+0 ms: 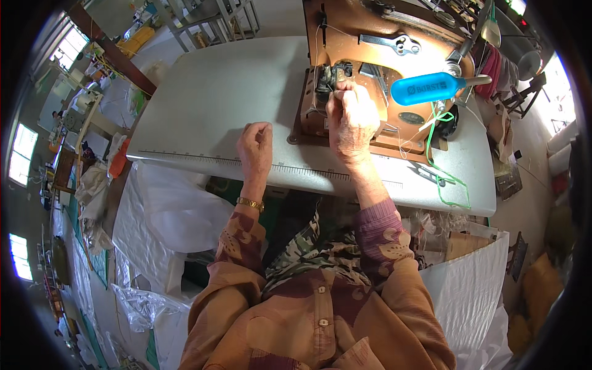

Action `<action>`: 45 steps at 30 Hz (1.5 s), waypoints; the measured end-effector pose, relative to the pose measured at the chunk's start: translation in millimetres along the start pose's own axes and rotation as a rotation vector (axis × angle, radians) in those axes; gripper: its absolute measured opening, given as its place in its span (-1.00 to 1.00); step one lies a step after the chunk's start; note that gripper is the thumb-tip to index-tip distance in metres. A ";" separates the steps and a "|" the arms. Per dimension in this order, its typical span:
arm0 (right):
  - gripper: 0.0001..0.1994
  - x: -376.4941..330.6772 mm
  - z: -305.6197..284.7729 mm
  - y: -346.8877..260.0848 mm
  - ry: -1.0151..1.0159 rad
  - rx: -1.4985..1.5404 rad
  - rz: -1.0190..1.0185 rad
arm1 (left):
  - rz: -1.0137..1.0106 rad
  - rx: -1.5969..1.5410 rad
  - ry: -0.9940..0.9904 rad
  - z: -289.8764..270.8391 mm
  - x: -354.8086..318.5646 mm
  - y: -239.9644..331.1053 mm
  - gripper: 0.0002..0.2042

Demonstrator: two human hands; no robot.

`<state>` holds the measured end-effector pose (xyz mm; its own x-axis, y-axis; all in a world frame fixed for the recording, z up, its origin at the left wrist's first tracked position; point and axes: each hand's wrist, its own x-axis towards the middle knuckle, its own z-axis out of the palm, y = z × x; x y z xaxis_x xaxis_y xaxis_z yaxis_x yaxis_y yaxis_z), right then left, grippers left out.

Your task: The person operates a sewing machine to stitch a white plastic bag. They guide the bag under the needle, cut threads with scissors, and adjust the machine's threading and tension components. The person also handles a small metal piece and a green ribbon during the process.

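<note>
A brown sewing machine (370, 142) stands on the grey worktable (209, 80). My right hand (354, 120) is at its needle end, with thumb and fingers pinched together beside the presser foot and needle parts (330, 80). Whatever the pinch holds is too small to make out. My left hand (254, 148) is closed in a loose fist above the table's front edge, left of the machine and apart from it. The inside of that fist is hidden. A white thread (316, 46) runs down the machine's head.
A blue rounded lamp-like piece (425, 89) juts out on a metal stem. Small dark thread snips (425, 174) lie at the right front, near a green cord (456, 204). A ruler scale (296, 168) follows the table edge. White sheeting (179, 209) hangs below left; a white sack (472, 283) stands right.
</note>
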<state>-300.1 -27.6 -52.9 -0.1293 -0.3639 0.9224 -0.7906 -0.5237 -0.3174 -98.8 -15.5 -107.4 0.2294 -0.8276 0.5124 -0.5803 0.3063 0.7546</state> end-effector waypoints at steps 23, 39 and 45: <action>-0.84 1.4 7.8 -0.2 -0.040 -0.155 -0.041 | -0.016 -0.049 0.011 -1.3 -0.5 0.8 -0.90; -0.89 8.6 6.9 -2.9 -0.083 -0.239 0.014 | -0.037 -0.042 0.010 -0.7 -0.8 4.1 -0.91; -0.91 13.5 8.5 -3.1 -0.199 -0.291 0.158 | -0.027 -0.058 0.012 -2.1 -0.8 3.9 -0.91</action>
<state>-294.3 -37.5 -41.3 -0.1667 -0.5797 0.7976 -0.9106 -0.2196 -0.3500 -99.6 -12.7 -104.0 0.2540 -0.8305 0.4958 -0.5277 0.3106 0.7906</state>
